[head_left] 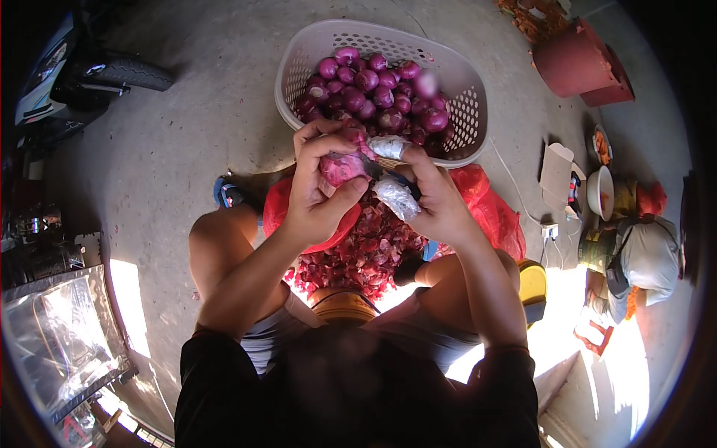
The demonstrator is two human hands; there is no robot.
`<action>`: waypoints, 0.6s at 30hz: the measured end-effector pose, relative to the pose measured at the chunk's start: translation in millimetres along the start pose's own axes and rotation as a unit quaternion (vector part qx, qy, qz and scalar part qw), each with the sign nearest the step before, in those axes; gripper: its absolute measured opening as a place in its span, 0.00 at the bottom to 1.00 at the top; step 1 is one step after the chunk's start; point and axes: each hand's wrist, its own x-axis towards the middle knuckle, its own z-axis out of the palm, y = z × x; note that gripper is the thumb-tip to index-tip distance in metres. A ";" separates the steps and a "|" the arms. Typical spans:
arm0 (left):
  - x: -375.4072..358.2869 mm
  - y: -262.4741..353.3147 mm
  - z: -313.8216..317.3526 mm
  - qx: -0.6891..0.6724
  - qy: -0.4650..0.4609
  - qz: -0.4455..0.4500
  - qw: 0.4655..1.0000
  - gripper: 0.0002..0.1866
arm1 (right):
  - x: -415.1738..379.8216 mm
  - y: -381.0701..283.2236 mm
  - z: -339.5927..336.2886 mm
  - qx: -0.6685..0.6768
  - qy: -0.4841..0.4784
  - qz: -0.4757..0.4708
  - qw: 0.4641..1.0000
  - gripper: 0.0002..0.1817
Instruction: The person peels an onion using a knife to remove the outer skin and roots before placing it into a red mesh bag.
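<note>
A red onion (342, 166) with loose skin is held in my left hand (317, 187), its fingers wrapped round it. Close against the onion's right side is my right hand (433, 196), with silvery wrapping on its thumb and a finger. Its fingers are bent round something dark, too hidden to make out. Just beyond my hands, a pale perforated basket (473, 97) holds several purple peeled onions (366, 80). Below my hands lies a heap of red onion skins (358, 254) between my legs.
Red mesh material (489, 209) lies beside the skins. A motorbike wheel (127, 72) is at the upper left, a reddish bucket (571, 63) at the upper right. A white bowl (600, 193), an open carton (556, 173) and a cable stand right, near a seated person (650, 254).
</note>
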 end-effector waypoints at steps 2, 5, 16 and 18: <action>-0.6 -2.8 -0.9 -0.007 0.002 -0.004 1.000 0.24 | 2.8 -4.7 -1.1 -0.026 -0.013 0.007 1.000 0.31; -2.7 -5.2 -1.3 -0.006 0.010 -0.012 1.000 0.24 | 2.9 4.2 4.6 -0.030 0.012 -0.018 0.999 0.32; -1.3 0.4 -2.7 -0.039 0.010 -0.015 0.999 0.24 | 10.5 3.9 -2.3 0.003 0.103 0.008 0.995 0.23; 1.4 3.5 -1.6 -0.045 0.021 -0.020 0.999 0.25 | 8.1 3.0 -5.9 0.051 0.080 0.035 0.995 0.23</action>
